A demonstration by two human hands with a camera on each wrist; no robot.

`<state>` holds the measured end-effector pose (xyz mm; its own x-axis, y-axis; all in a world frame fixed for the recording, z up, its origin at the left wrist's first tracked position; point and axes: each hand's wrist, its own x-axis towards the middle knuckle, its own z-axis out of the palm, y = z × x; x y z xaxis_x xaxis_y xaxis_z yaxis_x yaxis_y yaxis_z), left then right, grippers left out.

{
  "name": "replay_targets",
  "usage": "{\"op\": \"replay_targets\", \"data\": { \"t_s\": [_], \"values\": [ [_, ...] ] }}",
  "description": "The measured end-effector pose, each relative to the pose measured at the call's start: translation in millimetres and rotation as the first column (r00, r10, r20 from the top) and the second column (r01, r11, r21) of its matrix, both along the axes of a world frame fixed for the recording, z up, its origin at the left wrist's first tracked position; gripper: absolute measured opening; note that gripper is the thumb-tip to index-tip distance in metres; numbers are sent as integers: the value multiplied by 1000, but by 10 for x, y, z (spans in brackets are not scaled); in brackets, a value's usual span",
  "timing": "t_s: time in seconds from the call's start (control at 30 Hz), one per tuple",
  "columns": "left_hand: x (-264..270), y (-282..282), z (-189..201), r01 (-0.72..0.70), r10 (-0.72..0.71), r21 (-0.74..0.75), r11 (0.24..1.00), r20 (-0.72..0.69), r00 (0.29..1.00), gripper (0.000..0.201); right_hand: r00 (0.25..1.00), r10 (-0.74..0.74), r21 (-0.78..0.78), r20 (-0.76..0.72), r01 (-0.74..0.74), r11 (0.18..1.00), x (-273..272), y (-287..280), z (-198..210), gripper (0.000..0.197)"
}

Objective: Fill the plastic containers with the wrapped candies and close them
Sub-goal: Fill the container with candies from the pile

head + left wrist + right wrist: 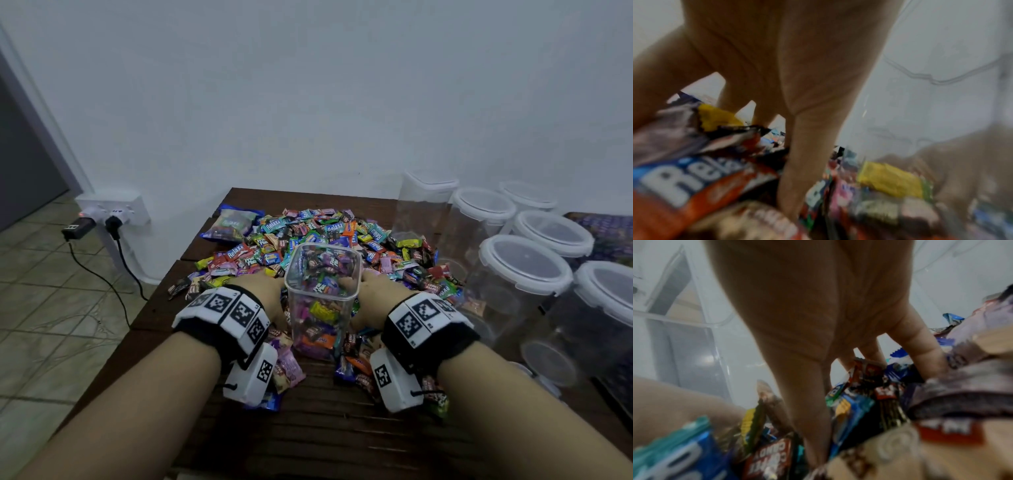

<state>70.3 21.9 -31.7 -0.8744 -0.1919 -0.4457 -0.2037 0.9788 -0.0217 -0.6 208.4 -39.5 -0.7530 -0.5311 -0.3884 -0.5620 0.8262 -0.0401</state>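
A clear square plastic container (322, 298) stands open on the dark wooden table (308, 431), about three quarters full of wrapped candies. A wide heap of wrapped candies (329, 233) lies behind and around it. My left hand (263, 287) is just left of the container and my right hand (380, 287) just right of it. In the left wrist view the left hand's fingers (801, 162) reach straight down, spread, into the candies beside the container wall (931, 97). The right hand's fingers (807, 402) do the same next to the container (690, 340). The fingertips are buried among wrappers.
Several round clear containers with white lids (524, 270) stand at the table's right side. A tall lidless one (424, 205) stands behind the heap. A blue candy bag (233, 222) lies at the far left. The table's left edge drops to a tiled floor with a cable (102, 277).
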Motion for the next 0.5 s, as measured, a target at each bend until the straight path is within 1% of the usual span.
{"op": "replay_targets", "data": {
  "t_s": [0.07, 0.1, 0.2, 0.27, 0.33, 0.4, 0.5],
  "values": [
    [19, 37, -17, 4, -8, -61, 998, -71, 997, 52, 1000, -5, -26, -9, 4, 1000, -12, -6, -22, 77],
    [26, 49, -19, -10, 3, -69, 998, -94, 996, 42, 1000, -8, -40, -9, 7, 999, -14, -13, -28, 75],
    [28, 62, 2, -42, 37, -32, 999, -156, 987, 23, 1000, -4, -76, -7, 4, 997, -12, -46, -16, 66],
    [21, 55, 30, -49, 43, -30, 998, -197, 980, 11, 1000, -13, -98, -11, 11, 995, -21, -61, 0, 54],
    [19, 44, 36, -62, 54, -30, 998, -222, 974, 18, 1000, -18, -116, -15, 16, 993, -31, -62, 15, 44],
    [11, 20, 40, -55, 48, -23, 998, -238, 970, 16, 1000, -24, -138, -18, 22, 990, -34, -55, 22, 38],
    [14, -9, 23, -76, 76, 11, 997, -281, 957, 17, 999, -40, -172, -19, 36, 984, -42, -30, 16, 38]
  ]
}}
